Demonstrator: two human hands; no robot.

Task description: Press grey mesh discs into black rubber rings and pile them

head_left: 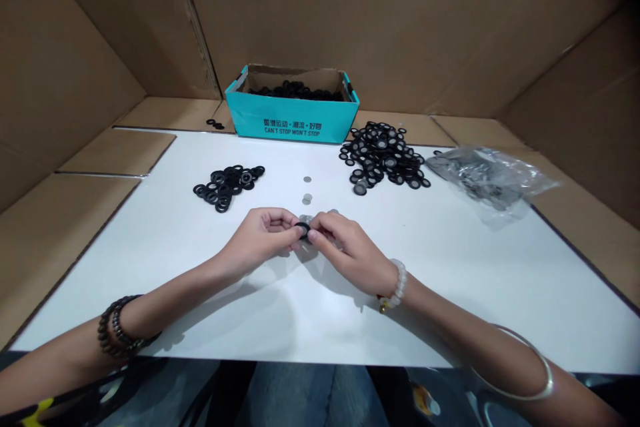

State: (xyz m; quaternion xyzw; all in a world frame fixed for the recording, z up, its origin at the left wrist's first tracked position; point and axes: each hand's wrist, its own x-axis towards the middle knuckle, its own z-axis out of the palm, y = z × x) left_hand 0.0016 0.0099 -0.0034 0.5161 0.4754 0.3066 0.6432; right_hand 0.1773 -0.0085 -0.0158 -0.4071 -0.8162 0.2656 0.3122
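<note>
The left hand (265, 235) and the right hand (346, 250) meet fingertip to fingertip, each narrowed to a pinch on one black rubber ring (302, 227), held between them just above the white table (450, 280), seemingly gripped from both sides to steady it. Loose metal discs (307, 199) lie just beyond the fingertips, within easy reach; a pile of plain rings (227, 183) sits farther out past the left hand, a pile of disc-filled rings (383, 160) past the right
</note>
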